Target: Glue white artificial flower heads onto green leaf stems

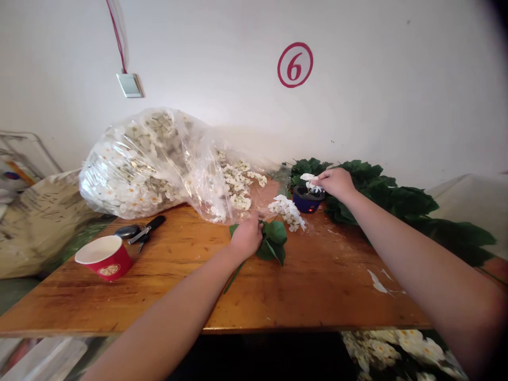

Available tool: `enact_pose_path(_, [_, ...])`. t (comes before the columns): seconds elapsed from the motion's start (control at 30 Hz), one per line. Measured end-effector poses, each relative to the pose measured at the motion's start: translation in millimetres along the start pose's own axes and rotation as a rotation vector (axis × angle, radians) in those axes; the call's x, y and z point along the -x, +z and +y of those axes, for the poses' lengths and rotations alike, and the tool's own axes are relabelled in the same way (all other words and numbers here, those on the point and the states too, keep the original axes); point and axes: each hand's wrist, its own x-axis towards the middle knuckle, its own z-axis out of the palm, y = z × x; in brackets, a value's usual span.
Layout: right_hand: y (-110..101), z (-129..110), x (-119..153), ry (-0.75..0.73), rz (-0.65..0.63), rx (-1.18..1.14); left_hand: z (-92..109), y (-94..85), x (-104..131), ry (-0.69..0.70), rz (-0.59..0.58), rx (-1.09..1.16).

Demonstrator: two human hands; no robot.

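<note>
My left hand (246, 238) is closed round a green leafy stem (274, 241) over the middle of the wooden table. A cluster of white flowers (286, 210) extends to the right of that hand, above the leaves. Further right, my right hand (336, 182) pinches a small white flower sprig (310, 182). The sprig is over a small dark blue pot (307, 202) with a red light on its front. Whether the sprig touches the pot's contents cannot be made out.
A clear plastic bag (135, 164) full of white flowers lies at the back left. In front are a red paper cup (105, 259) and clippers (141, 234). Green leaves (408, 203) are heaped at the right. More white flowers (397, 349) show below the table edge (278, 323).
</note>
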Motion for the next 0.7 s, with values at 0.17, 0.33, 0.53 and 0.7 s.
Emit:
enact_pose_path(0.17, [1.4,1.8,11.0,0.04,0.104,-0.19,3.1,-0.9,2.9,0.013,0.038,-0.006])
enact_pose_path(0.33, [3.6,-30.2,53.4,0.119,0.04,-0.73,4.6,2.6,4.2,0.09,0.068,0.033])
enact_pose_path(0.53, [21.0,-53.5,103.3,0.11,-0.337,-0.978,5.4,8.7,7.0,0.239,0.137,0.085])
enact_pose_path(0.7, [28.7,-46.3,108.1,0.128,-0.362,-1.027,6.6,8.9,8.1,0.318,0.164,0.121])
